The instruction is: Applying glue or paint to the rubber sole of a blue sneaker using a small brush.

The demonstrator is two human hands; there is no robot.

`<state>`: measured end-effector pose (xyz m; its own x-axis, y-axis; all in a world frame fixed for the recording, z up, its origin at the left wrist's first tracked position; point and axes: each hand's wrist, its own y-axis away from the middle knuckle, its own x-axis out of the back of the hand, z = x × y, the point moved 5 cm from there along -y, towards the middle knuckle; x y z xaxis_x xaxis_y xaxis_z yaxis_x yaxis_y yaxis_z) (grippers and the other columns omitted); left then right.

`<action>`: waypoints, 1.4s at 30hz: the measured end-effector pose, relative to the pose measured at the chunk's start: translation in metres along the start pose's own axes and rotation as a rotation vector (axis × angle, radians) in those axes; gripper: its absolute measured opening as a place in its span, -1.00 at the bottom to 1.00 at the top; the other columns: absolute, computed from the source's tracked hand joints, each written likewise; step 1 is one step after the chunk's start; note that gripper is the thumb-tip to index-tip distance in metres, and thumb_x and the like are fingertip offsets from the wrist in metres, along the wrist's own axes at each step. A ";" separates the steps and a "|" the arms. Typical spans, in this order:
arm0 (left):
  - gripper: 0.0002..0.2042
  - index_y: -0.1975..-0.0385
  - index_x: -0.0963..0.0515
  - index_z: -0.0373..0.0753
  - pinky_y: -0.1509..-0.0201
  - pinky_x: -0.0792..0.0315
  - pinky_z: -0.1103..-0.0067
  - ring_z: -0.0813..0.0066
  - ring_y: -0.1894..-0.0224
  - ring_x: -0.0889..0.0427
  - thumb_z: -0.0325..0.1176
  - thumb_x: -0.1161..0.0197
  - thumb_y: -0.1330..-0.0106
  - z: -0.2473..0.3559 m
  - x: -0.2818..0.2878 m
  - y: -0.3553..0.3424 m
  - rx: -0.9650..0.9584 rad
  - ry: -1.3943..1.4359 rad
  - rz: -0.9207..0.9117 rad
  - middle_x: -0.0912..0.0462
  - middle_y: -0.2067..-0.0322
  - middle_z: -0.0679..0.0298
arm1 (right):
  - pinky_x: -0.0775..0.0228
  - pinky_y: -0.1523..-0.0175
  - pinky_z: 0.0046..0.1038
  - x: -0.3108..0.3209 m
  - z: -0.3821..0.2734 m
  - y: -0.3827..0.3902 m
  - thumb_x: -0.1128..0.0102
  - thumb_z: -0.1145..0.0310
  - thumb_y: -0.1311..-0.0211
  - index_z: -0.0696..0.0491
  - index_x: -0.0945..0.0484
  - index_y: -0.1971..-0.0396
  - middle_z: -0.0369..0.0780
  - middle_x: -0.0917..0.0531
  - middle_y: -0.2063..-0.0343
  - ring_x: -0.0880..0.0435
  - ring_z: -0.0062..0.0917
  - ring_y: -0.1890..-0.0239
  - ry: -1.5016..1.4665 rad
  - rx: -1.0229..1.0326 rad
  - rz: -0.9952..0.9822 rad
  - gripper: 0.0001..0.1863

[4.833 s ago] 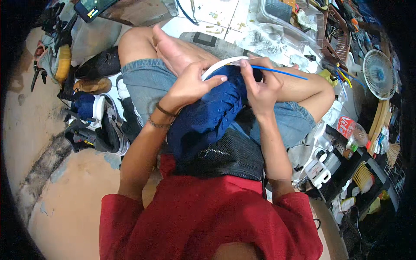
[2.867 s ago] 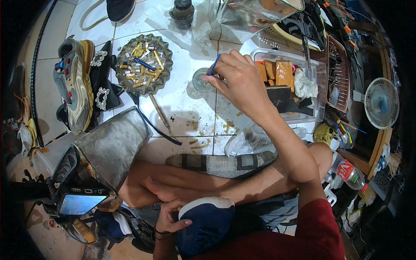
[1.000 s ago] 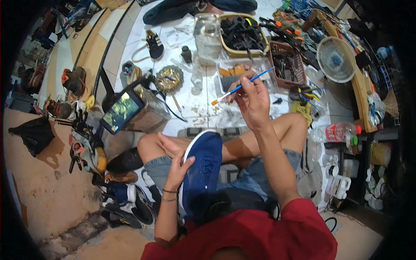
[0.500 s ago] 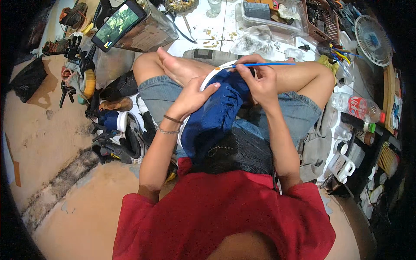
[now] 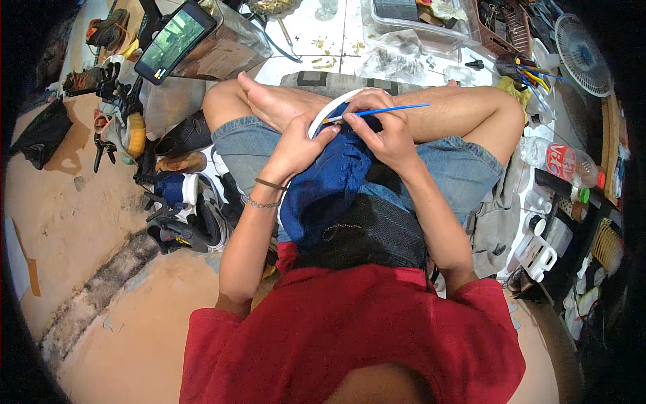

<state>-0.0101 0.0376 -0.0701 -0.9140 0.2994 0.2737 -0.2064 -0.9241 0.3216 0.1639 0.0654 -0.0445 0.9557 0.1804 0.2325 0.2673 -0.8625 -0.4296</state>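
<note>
A dark blue lace-up shoe [image 5: 330,176] with a white sole edge lies across my lap, its toe end pointing away from me. My left hand [image 5: 301,143] grips the shoe's left side, with the thumb over the blue upper. In my right hand [image 5: 383,128] is a thin blue-handled paintbrush [image 5: 404,108], pinched between thumb and fingers. The brush tip meets the shoe near the white edge, close to my left thumb. My right fingers hide part of the toe.
On the left stand several shoes [image 5: 178,188] and a phone [image 5: 176,42] on a holder before a box. Beyond my legs are a clear plastic bin [image 5: 420,30] and a plastic bag [image 5: 393,57]. To the right are a bottle [image 5: 558,161], a white jug [image 5: 536,257] and a fan [image 5: 584,55].
My right hand and the paintbrush have moved left and slightly toward me, bringing the brush tip nearer my left thumb. My left hand still holds the shoe.
</note>
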 end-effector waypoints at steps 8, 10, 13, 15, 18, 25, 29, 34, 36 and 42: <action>-0.65 -0.08 -0.54 -0.40 -0.07 -0.46 0.55 0.50 0.08 -0.61 -0.37 -0.27 -0.36 0.004 0.000 0.001 0.088 -0.036 -0.042 -0.70 0.12 0.13 | -0.41 0.06 -0.31 -0.004 -0.005 -0.002 -0.38 0.36 -0.12 0.14 -0.67 0.34 -0.14 -0.65 0.33 -0.61 -0.29 0.17 0.143 0.032 -0.030 -0.82; -0.63 -0.10 -0.53 -0.40 -0.08 -0.46 0.54 0.48 0.07 -0.60 -0.36 -0.28 -0.36 -0.001 0.001 0.001 0.075 -0.035 -0.033 -0.69 0.10 0.11 | -0.42 0.08 -0.32 -0.004 -0.003 -0.002 -0.37 0.38 -0.13 0.15 -0.67 0.33 -0.14 -0.65 0.33 -0.61 -0.29 0.18 0.128 0.033 -0.014 -0.83; -0.63 -0.10 -0.53 -0.40 -0.10 -0.45 0.52 0.46 0.05 -0.60 -0.35 -0.28 -0.36 0.001 0.000 0.001 0.066 -0.033 -0.035 -0.69 0.08 0.10 | -0.44 0.10 -0.33 0.000 -0.003 -0.001 -0.35 0.42 -0.13 0.17 -0.66 0.32 -0.15 -0.65 0.34 -0.61 -0.29 0.19 0.121 0.039 0.021 -0.84; -0.63 -0.10 -0.53 -0.41 -0.11 -0.45 0.53 0.45 0.04 -0.60 -0.35 -0.27 -0.37 0.001 0.000 0.002 0.062 -0.032 -0.031 -0.69 0.07 0.09 | -0.46 0.10 -0.35 0.002 -0.005 -0.001 -0.34 0.44 -0.14 0.17 -0.66 0.32 -0.16 -0.66 0.33 -0.61 -0.29 0.19 0.127 0.047 0.040 -0.85; -0.64 -0.08 -0.53 -0.43 -0.12 -0.45 0.52 0.44 0.04 -0.60 -0.35 -0.27 -0.37 0.003 0.000 0.002 0.049 -0.011 -0.034 -0.69 0.07 0.08 | -0.44 0.05 -0.36 0.001 -0.009 -0.001 -0.35 0.43 -0.14 0.16 -0.66 0.32 -0.20 -0.68 0.32 -0.61 -0.30 0.15 0.166 0.079 0.000 -0.86; -0.68 -0.03 -0.54 -0.46 -0.16 -0.44 0.49 0.38 0.01 -0.62 -0.40 -0.22 -0.36 0.004 0.000 0.003 0.033 -0.001 -0.038 -0.69 0.09 0.05 | -0.24 -0.27 -0.08 -0.012 -0.021 0.004 -0.38 0.29 -0.13 0.04 -0.67 0.33 -0.32 -0.70 0.33 -0.59 -0.34 0.09 0.298 0.146 -0.074 -0.83; -0.69 -0.03 -0.54 -0.46 -0.16 -0.43 0.48 0.36 0.00 -0.62 -0.43 -0.20 -0.35 -0.001 0.002 0.002 -0.047 -0.011 -0.013 -0.69 0.09 0.04 | -0.26 -0.24 -0.10 -0.016 -0.029 0.003 -0.39 0.28 -0.12 0.03 -0.68 0.34 -0.32 -0.69 0.31 -0.59 -0.34 0.09 0.297 0.161 -0.083 -0.83; -0.68 -0.03 -0.54 -0.45 -0.15 -0.44 0.49 0.39 0.04 -0.62 -0.40 -0.22 -0.36 0.005 0.000 0.002 0.035 0.028 -0.030 -0.69 0.10 0.06 | -0.32 -0.16 -0.18 -0.012 -0.023 0.002 -0.40 0.29 -0.11 0.06 -0.67 0.35 -0.27 -0.68 0.30 -0.59 -0.33 0.12 0.327 0.188 -0.053 -0.82; -0.68 -0.03 -0.55 -0.43 -0.12 -0.46 0.47 0.35 0.05 -0.64 -0.40 -0.24 -0.34 0.014 0.002 0.004 0.042 -0.002 -0.013 -0.70 0.11 0.04 | -0.35 -0.07 -0.24 -0.009 -0.014 -0.002 -0.39 0.33 -0.11 0.09 -0.66 0.34 -0.23 -0.68 0.31 -0.58 -0.32 0.14 0.281 0.079 -0.045 -0.82; -0.69 -0.02 -0.58 -0.39 -0.10 -0.48 0.46 0.35 0.06 -0.66 -0.40 -0.27 -0.32 0.001 0.000 0.004 0.043 0.050 0.008 -0.72 0.12 0.05 | -0.36 -0.01 -0.26 -0.003 -0.018 -0.003 -0.35 0.40 -0.14 0.12 -0.63 0.32 -0.23 -0.65 0.34 -0.58 -0.31 0.17 0.196 0.072 -0.067 -0.85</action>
<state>-0.0111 0.0343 -0.0683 -0.9320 0.2791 0.2312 -0.1850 -0.9149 0.3588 0.1583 0.0587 -0.0279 0.8950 0.1348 0.4253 0.3446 -0.8143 -0.4671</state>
